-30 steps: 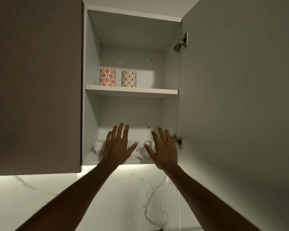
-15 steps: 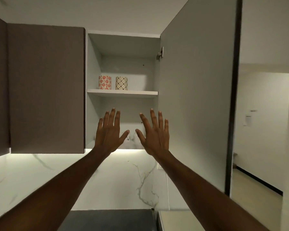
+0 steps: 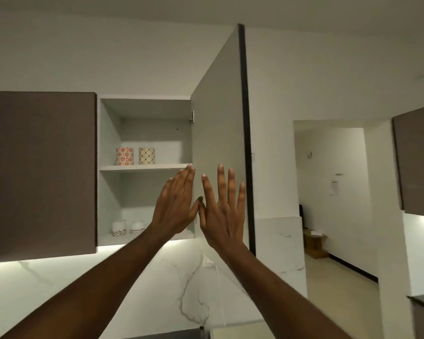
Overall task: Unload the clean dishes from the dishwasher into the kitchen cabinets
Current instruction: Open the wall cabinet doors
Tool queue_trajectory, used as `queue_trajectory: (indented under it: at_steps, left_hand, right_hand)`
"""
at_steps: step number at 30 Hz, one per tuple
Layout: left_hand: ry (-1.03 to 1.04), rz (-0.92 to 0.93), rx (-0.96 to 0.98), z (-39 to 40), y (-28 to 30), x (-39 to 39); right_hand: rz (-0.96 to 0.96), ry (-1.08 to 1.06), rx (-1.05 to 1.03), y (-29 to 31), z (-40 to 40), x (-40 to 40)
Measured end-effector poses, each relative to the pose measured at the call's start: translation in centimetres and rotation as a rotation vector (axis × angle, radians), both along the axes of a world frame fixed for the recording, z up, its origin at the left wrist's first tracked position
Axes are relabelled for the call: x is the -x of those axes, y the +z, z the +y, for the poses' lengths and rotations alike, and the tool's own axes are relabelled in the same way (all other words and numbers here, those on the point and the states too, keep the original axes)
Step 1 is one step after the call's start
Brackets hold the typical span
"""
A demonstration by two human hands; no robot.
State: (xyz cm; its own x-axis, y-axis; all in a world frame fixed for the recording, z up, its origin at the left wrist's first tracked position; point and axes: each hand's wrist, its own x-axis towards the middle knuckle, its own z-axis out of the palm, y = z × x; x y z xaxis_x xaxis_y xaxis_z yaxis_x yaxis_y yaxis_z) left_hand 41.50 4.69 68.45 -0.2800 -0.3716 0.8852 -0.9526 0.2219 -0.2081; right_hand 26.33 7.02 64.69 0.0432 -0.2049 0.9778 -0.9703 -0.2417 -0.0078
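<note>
An open wall cabinet (image 3: 109, 133) faces me, its grey door (image 3: 218, 118) swung out to the right. On the upper shelf (image 3: 142, 167) stand a red-flowered mug (image 3: 124, 156) and a cream dotted mug (image 3: 147, 155). Two white cups (image 3: 119, 228) (image 3: 137, 226) sit on the bottom shelf. My left hand (image 3: 175, 206) is raised with straight fingers in front of the cabinet's right side and holds nothing. My right hand (image 3: 222, 211) is spread flat in front of the inner face of the door; whether it touches the door I cannot tell. The two thumbs nearly meet.
A closed brown cabinet (image 3: 42, 172) hangs to the left. Below runs a lit marble backsplash (image 3: 132, 277). To the right a doorway (image 3: 328, 192) leads into another room, with another brown cabinet (image 3: 416, 162) at the far right.
My view has pulled back and turned right. Both hands have drawn away from the bottom shelf and shifted right, the right one now in front of the door.
</note>
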Motion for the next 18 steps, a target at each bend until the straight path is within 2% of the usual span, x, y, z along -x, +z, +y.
queue_trajectory:
  at_steps: [4, 7, 9, 13, 18]
  left_hand:
    - [-0.157, 0.101, 0.016, 0.3, 1.9, 5.8]
    - [-0.277, 0.118, 0.020, 0.5, 3.4, 9.1]
    - [-0.332, 0.101, 0.022, 0.7, 4.3, 11.2]
    - [-0.366, 0.162, -0.020, 0.9, 4.4, 15.4]
    - [-0.396, 0.264, -0.068, 1.0, 3.7, 16.5]
  right_hand:
    - [0.006, -0.065, 0.091, -0.2, 1.4, 4.8]
    - [-0.135, -0.032, 0.062, -0.9, 0.9, 8.4]
    - [-0.213, 0.039, -0.026, -1.5, 0.0, 10.2]
    - [-0.234, 0.266, -0.194, -2.8, -1.7, 10.4]
    - [-0.284, 0.433, -0.167, -2.9, -1.4, 9.6]
